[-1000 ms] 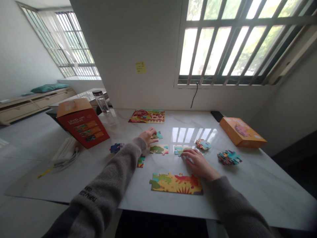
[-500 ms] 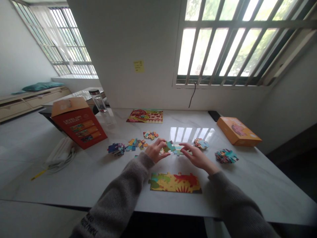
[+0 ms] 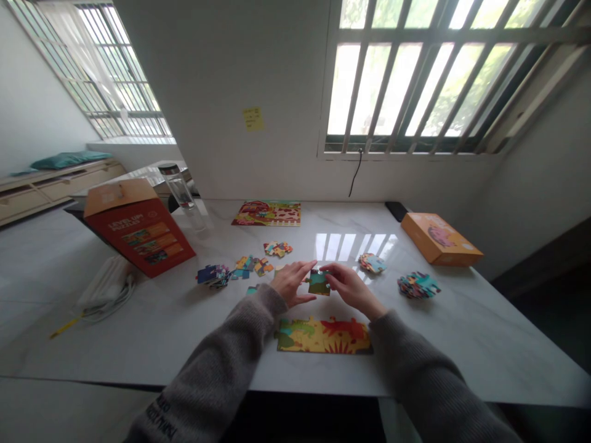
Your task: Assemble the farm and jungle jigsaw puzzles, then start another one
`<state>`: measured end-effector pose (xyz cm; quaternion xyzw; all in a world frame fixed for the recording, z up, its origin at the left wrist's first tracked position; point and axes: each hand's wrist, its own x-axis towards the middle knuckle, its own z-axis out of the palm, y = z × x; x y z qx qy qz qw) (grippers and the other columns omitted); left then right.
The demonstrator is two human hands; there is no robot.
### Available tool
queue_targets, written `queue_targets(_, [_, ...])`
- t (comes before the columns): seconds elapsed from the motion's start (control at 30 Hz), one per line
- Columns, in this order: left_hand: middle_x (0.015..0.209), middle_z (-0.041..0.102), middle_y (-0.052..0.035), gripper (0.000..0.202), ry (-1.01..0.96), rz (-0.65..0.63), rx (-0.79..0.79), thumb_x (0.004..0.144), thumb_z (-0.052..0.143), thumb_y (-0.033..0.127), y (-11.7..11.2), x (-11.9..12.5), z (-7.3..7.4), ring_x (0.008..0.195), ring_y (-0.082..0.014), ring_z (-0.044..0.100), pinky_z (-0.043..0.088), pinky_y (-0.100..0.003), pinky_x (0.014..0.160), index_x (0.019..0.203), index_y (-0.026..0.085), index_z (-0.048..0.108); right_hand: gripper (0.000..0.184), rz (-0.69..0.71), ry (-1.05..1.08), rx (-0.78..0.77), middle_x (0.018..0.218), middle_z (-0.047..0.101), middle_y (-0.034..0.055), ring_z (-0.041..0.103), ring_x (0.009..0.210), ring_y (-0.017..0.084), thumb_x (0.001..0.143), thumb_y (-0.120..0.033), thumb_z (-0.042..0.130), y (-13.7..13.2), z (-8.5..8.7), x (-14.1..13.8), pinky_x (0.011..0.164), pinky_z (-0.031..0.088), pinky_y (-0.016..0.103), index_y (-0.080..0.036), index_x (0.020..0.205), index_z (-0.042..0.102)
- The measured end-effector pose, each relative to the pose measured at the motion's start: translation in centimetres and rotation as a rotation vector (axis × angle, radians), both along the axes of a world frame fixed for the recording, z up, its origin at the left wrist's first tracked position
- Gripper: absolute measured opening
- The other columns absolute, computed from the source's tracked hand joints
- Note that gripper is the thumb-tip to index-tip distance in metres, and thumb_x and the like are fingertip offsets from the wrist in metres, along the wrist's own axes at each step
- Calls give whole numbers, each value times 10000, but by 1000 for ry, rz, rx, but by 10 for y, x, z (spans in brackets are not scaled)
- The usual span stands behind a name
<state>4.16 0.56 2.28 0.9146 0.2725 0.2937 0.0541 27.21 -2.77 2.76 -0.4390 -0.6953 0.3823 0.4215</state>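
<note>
My left hand [image 3: 290,283] and my right hand [image 3: 349,285] meet above the white table [image 3: 462,332], both pinching joined green and teal puzzle pieces [image 3: 319,282] between their fingertips. Just below the hands lies a partly assembled strip of puzzle [image 3: 323,335] in yellow, red and green. Loose pieces [image 3: 252,266] lie to the left of my left hand, with a dark blue pile [image 3: 212,275] further left.
A red puzzle box [image 3: 138,227] stands at the left, a clear bottle [image 3: 180,187] behind it. A finished puzzle [image 3: 266,213] lies at the back. An orange box [image 3: 438,237] and two piles of pieces [image 3: 418,285] [image 3: 372,263] sit at the right. White cables [image 3: 104,289] trail at the left edge.
My left hand came back from the far pieces with a piece and both hands closed together at the table's middle, now holding pieces joined between them. The camera tilted slightly.
</note>
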Motion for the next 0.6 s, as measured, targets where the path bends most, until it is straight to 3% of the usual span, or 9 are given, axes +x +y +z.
queue_targets(0.2, [1208, 632, -121, 654, 68, 11, -44, 787, 769, 496, 1, -5, 6, 1108, -296, 586, 475, -440, 973, 1339, 221, 553, 318, 10, 50, 17, 756, 574, -26, 548, 637, 128, 948, -439, 549, -5, -1, -7, 609, 479, 270, -217, 1175, 563])
queue_targets(0.33, [1143, 642, -102, 629, 35, 50, -110, 748, 800, 534, -3, -27, 4, 1070, -284, 577, 472, -432, 988, 1257, 217, 609, 280, -51, -107, 106, 743, 584, -17, 539, 652, 138, 975, -382, 486, -9, 0, 1, 628, 462, 274, -210, 1168, 594])
queue_targets(0.47, [1123, 612, -107, 594, -47, 137, -166, 750, 799, 534, -35, -60, -9, 1085, -286, 555, 473, -436, 1001, 1220, 209, 637, 252, -74, -280, 175, 727, 602, -9, 527, 648, 142, 966, -302, 461, -15, -3, 6, 623, 433, 272, -207, 1121, 635])
queue_targets(0.6, [1172, 592, -110, 588, 10, 273, -196, 785, 761, 472, -81, -88, -15, 1096, -299, 543, 467, -452, 963, 1304, 238, 611, 267, -44, -329, 222, 754, 632, 1, 543, 660, 146, 957, -261, 442, -18, -6, 4, 634, 449, 275, -210, 1139, 631])
